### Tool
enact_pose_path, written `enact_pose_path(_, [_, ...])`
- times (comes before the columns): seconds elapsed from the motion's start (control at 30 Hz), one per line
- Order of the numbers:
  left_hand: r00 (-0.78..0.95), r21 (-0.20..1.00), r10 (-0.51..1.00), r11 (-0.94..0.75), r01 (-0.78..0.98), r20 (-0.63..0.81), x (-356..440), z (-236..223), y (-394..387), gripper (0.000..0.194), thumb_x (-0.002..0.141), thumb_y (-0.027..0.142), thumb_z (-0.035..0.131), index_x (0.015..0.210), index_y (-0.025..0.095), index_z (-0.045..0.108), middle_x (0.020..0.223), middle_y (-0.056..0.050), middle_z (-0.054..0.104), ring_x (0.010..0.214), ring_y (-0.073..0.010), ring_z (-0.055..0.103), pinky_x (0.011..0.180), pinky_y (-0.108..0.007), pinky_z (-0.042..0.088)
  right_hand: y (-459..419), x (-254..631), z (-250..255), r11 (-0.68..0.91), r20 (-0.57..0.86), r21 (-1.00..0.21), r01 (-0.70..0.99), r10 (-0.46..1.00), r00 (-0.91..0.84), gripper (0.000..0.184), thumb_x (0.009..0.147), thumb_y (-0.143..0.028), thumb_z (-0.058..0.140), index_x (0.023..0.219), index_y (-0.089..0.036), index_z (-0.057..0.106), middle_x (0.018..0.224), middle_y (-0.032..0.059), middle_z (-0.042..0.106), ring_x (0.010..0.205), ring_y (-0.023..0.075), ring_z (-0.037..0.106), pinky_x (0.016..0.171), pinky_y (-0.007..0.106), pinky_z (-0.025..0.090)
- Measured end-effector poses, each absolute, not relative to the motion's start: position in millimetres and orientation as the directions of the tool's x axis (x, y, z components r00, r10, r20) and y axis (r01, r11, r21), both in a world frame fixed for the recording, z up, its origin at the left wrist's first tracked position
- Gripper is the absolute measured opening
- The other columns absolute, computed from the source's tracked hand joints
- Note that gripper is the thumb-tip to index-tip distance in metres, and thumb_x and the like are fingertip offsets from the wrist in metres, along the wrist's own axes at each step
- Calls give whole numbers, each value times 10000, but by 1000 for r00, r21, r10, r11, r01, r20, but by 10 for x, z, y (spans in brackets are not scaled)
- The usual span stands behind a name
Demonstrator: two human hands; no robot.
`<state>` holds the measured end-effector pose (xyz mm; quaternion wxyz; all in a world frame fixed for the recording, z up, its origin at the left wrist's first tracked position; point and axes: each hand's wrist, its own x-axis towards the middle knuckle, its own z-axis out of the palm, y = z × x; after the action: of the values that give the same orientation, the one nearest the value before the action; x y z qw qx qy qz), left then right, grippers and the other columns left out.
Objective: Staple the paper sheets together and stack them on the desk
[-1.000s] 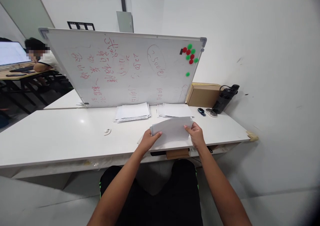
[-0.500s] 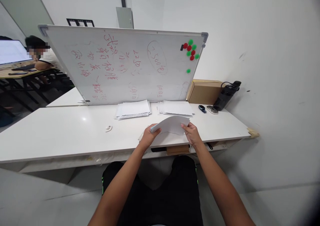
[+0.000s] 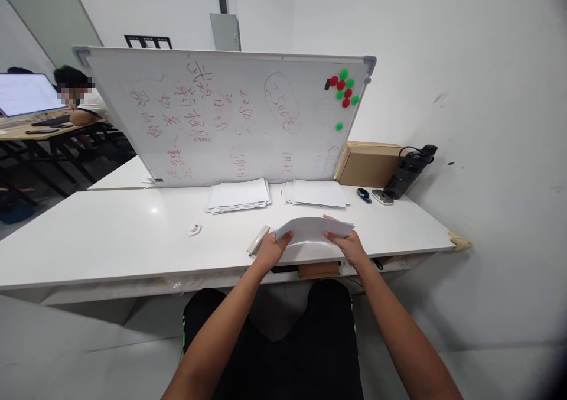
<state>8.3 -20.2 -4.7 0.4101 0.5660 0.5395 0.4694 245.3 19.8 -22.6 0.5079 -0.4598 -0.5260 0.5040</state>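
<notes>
Between my two hands is a bent sheaf of white paper [image 3: 308,228], held up over the front edge of the white desk [image 3: 133,234]. My left hand [image 3: 273,251] grips its left end, thumb on the near face. At the right end my right hand [image 3: 348,243] pinches it the same way, with a fingertip showing behind the top edge. I cannot tell how many sheets there are. A pale stapler-like object [image 3: 258,240] lies just left of my left hand. Two paper stacks, a left one [image 3: 239,195] and a right one [image 3: 315,193], lie beyond my hands.
A whiteboard [image 3: 199,152] with red writing and magnets stands behind the stacks. On the right are a cardboard box [image 3: 370,163], a black bottle [image 3: 410,172], a mouse [image 3: 382,197] and a small dark object [image 3: 364,195]. A small white curved item [image 3: 195,230] lies left. A person [image 3: 82,101] sits far left.
The paper has come slightly lower and right, with its curve now flatter. The pale object beside my left hand is now more exposed. The view has shifted a little.
</notes>
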Motion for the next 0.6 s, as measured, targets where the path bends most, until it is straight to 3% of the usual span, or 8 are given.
enact_pose_path(0.17, [-26,960,993,-106,258,117,130,-61,-207,384,834,521,541,914,171,678,876,-54,691,861,-246,608,775,-342,467,193,2459,-301,28,29,-994,-103,1000,-5,490,564,-384,832,980,-152,716,997,87,721,957,277,649,876,432,505])
enact_pose_path(0.27, [-19,951,990,-131,281,142,139,-60,-203,377,836,521,538,879,173,677,834,-47,686,836,-238,602,765,-336,466,182,2439,-313,69,70,-992,-110,998,-6,532,576,-391,821,1048,-175,701,1027,76,715,998,279,638,883,423,503])
enact_pose_path(0.6, [-13,949,989,-136,283,145,134,-178,-215,402,855,529,512,889,163,674,870,-56,693,839,-234,611,774,-343,473,219,2403,-472,51,56,-997,62,995,78,454,646,-432,771,1010,-174,686,1019,98,719,955,287,660,855,426,515])
